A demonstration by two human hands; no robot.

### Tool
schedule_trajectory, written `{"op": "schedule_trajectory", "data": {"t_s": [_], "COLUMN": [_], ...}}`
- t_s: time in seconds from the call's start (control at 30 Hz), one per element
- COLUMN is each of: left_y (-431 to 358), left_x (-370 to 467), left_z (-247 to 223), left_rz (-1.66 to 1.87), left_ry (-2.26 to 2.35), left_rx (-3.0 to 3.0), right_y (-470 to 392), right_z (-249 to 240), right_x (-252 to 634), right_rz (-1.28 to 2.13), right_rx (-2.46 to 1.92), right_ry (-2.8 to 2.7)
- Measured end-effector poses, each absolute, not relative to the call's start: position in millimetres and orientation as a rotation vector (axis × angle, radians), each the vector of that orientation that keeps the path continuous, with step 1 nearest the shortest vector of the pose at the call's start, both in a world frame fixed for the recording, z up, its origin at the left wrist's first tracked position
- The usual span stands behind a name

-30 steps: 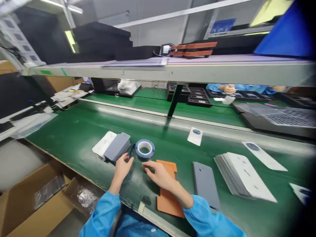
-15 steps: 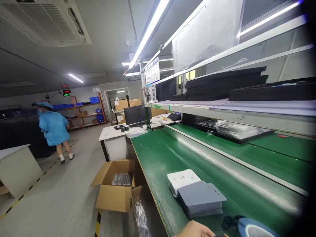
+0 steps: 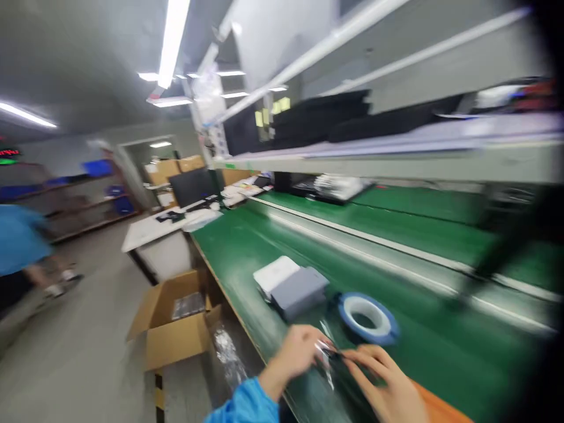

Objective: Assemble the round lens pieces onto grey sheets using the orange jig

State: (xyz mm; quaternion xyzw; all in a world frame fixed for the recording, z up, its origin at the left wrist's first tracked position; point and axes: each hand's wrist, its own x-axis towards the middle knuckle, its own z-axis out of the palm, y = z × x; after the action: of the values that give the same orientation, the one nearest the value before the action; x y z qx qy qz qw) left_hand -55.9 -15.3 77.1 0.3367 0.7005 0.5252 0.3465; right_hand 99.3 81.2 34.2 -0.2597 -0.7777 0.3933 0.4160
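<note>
Near the bottom of the head view, my left hand [image 3: 300, 351], in a blue sleeve, is closed in a pinch on a shiny clear plastic piece [image 3: 326, 363]. From the right my right hand [image 3: 385, 379] reaches in, fingertips together at a small dark piece [image 3: 335, 355] beside the plastic. Motion blur hides its exact kind. Just beyond my hands lies a roll of blue tape [image 3: 388, 336] with a white core. A stack of grey flat sheets [image 3: 299, 291] rests farther off, touching a stack of white sheets [image 3: 275, 275].
The green bench [image 3: 233, 247] runs away under a shelf [image 3: 396, 161] carrying black trays. An open cardboard box [image 3: 176, 346] stands on the floor at the left, with a bag of clear plastic [image 3: 229, 358] beside it. A co-worker in blue [image 3: 22, 241] is at the far left.
My view has swung right and down, so the stacks sit farther left and higher. Both hands and the whole tape roll now show; before, only part of one hand did.
</note>
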Motion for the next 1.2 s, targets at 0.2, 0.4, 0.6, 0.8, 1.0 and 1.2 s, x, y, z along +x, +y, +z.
{"op": "schedule_trajectory", "data": {"t_s": [0.2, 0.4, 0.6, 0.8, 1.0, 1.2], "left_y": [-22.5, -31.6, 20.0, 48.6, 52.5, 55.9], "left_x": [-71.5, -24.3, 19.2, 21.3, 22.6, 24.0], "left_z": [54.7, 49.8, 12.6, -2.0, -5.4, -6.1], "left_rz": [1.385, 1.439, 1.07, 1.039, 1.009, 0.99], "left_ry": [1.965, 2.017, 1.623, 1.595, 1.627, 1.66], "left_rx": [0.947, 1.326, 1.08, 1.068, 1.076, 1.12], "right_y": [63.5, 63.0, 72.0, 84.7, 89.1, 92.0], "right_z": [70.2, 39.6, 15.0, 4.6, 2.0, 1.2], "right_x": [184.2, 256.1, 242.5, 224.4, 222.5, 224.6], "right_rz": [1.432, 1.499, 1.42, 1.332, 1.341, 1.357], "right_rx": [-1.033, -1.3, -1.355, -1.384, -1.374, -1.372], "right_ry": [-1.708, -1.433, -1.437, -1.525, -1.56, -1.574]}}
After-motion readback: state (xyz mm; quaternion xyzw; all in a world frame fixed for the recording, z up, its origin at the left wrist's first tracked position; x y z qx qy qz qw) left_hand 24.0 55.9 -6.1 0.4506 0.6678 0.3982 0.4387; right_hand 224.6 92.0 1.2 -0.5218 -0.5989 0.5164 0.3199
